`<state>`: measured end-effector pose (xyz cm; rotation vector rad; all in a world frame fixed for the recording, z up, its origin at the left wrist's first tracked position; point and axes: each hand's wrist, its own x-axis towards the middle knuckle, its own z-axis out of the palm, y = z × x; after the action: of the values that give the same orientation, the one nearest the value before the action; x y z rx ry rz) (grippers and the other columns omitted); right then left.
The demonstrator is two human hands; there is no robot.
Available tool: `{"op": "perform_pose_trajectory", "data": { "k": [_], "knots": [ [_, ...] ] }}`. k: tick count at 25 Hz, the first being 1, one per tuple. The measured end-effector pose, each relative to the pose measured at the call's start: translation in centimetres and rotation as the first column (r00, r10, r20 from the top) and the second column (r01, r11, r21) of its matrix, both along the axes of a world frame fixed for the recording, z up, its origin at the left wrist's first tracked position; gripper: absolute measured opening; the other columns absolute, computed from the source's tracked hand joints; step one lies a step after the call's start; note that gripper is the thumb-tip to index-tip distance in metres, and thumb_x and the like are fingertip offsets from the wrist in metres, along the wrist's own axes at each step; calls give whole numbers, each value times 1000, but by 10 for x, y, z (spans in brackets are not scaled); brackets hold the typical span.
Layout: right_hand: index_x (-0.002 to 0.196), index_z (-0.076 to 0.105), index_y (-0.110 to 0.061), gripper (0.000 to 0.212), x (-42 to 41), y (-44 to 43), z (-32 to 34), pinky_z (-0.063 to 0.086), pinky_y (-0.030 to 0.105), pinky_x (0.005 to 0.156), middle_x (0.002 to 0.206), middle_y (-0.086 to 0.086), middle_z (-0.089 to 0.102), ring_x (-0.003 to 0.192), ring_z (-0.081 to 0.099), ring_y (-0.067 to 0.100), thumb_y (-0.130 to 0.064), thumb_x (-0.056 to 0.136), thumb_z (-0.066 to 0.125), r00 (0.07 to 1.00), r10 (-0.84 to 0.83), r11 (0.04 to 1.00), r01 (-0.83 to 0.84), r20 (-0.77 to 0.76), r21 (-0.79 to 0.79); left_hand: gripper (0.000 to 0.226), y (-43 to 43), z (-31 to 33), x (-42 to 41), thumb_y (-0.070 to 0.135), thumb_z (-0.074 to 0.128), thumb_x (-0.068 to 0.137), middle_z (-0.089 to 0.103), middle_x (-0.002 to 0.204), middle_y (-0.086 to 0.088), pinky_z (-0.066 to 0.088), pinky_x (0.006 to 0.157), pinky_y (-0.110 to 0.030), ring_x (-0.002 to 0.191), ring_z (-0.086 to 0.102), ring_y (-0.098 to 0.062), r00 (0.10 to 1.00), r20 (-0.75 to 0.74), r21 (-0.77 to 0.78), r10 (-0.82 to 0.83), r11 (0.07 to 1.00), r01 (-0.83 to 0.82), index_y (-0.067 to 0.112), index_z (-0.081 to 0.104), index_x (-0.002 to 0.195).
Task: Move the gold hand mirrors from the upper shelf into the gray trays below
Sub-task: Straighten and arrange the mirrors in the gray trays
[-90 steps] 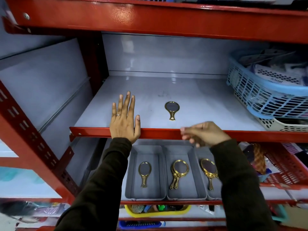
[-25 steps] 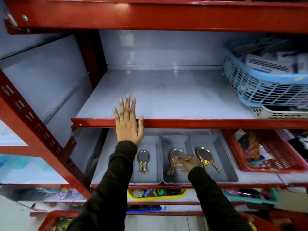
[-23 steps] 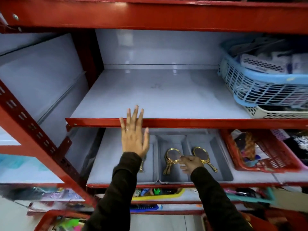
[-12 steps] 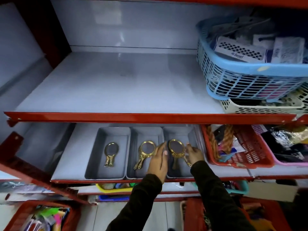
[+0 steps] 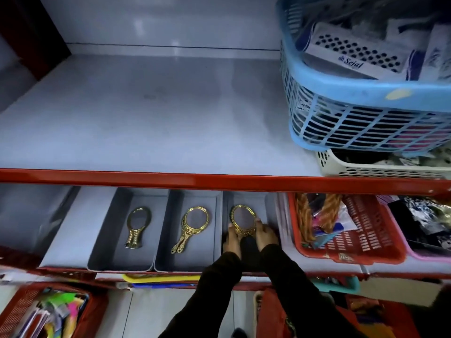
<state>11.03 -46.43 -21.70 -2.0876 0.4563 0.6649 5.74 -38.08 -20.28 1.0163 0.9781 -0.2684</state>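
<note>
Three gray trays sit side by side on the lower shelf. The left tray (image 5: 105,242) holds a gold hand mirror (image 5: 136,225), and the middle tray (image 5: 163,240) holds another gold mirror (image 5: 192,225). In the right tray (image 5: 268,203) a third gold mirror (image 5: 242,219) lies between my hands. My left hand (image 5: 231,240) touches its lower left rim and my right hand (image 5: 264,234) its lower right rim; its handle is hidden. The upper shelf (image 5: 146,118) carries no mirror.
A blue basket (image 5: 366,118) stacked on a white basket (image 5: 366,167) fills the upper shelf's right side. A red basket (image 5: 346,240) of goods stands right of the trays, a pink one (image 5: 427,254) beyond it. The red shelf lip (image 5: 219,181) overhangs the trays.
The last mirror left the upper shelf. My left hand dropped from the shelf lip to the right tray. Both hands now close around the right tray's mirror; the view tilted down and right.
</note>
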Motion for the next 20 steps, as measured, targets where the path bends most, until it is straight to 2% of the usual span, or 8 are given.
{"op": "perform_pose_trajectory", "data": {
  "k": [2, 3, 4, 7, 12, 14, 16, 20],
  "knots": [
    [115, 64, -1, 67, 0, 0, -3, 39, 32, 84, 121, 23, 64, 97, 57, 28, -52, 99, 23, 1000, -5, 1000, 6, -28, 30, 73, -1, 2, 0, 58, 20, 97, 41, 148, -18, 37, 101, -32, 135, 40, -32, 999, -14, -87, 38, 995, -39, 7, 37, 146],
    [115, 64, -2, 66, -1, -1, -5, 37, 30, 81, 121, 23, 64, 93, 54, 26, -52, 100, 23, 999, -18, 998, 20, -47, 54, 73, -1, 2, 1, 58, 19, 97, 41, 147, -19, 38, 93, -33, 135, 40, -33, 999, -11, -123, 46, 991, -47, 8, 35, 147],
    [115, 65, -3, 65, -2, -1, -7, 36, 29, 80, 121, 23, 64, 93, 54, 26, -51, 100, 23, 997, -33, 996, 38, -65, 78, 73, -1, 3, 0, 59, 19, 96, 40, 148, -19, 39, 92, -34, 136, 39, -33, 999, -7, -146, 44, 988, -45, 9, 34, 148],
    [115, 66, -6, 60, -7, -4, -13, 40, 32, 82, 123, 21, 64, 105, 59, 31, -50, 100, 28, 989, -86, 985, 103, -117, 142, 76, -2, 1, -2, 63, 22, 94, 36, 151, -19, 34, 105, -39, 140, 34, -31, 999, -25, -139, 36, 989, -39, 11, 31, 149],
    [99, 63, -15, 46, -13, -5, -16, 42, 33, 85, 121, 19, 65, 91, 54, 24, -51, 97, 35, 979, -140, 963, 170, -151, 208, 74, -3, 1, -4, 62, 23, 95, 38, 150, -20, 33, 105, -38, 139, 35, -32, 999, -4, -131, 38, 991, -38, 11, 35, 148],
    [103, 65, -14, 48, -12, -6, -17, 44, 37, 93, 123, 19, 65, 99, 57, 27, -52, 97, 35, 977, -144, 960, 176, -155, 218, 74, -4, 4, -5, 61, 22, 95, 37, 151, -18, 33, 106, -38, 141, 33, -31, 1000, 4, -133, 16, 991, -15, 11, 34, 148],
    [116, 65, -9, 56, -11, -8, -17, 44, 37, 96, 126, 18, 63, 112, 58, 31, -52, 97, 35, 975, -153, 959, 186, -161, 215, 74, -4, 6, -7, 61, 21, 95, 39, 149, -19, 36, 95, -33, 139, 37, -31, 1000, 9, -137, -1, 991, 2, 11, 35, 147],
    [123, 63, -9, 61, -5, -9, -16, 43, 39, 97, 128, 18, 63, 116, 58, 32, -55, 96, 35, 963, -181, 944, 227, -199, 239, 76, -2, 7, -7, 63, 20, 94, 42, 147, -20, 39, 79, -30, 135, 41, -32, 1000, 4, -159, -5, 987, 6, 10, 37, 146]
  ]
}}
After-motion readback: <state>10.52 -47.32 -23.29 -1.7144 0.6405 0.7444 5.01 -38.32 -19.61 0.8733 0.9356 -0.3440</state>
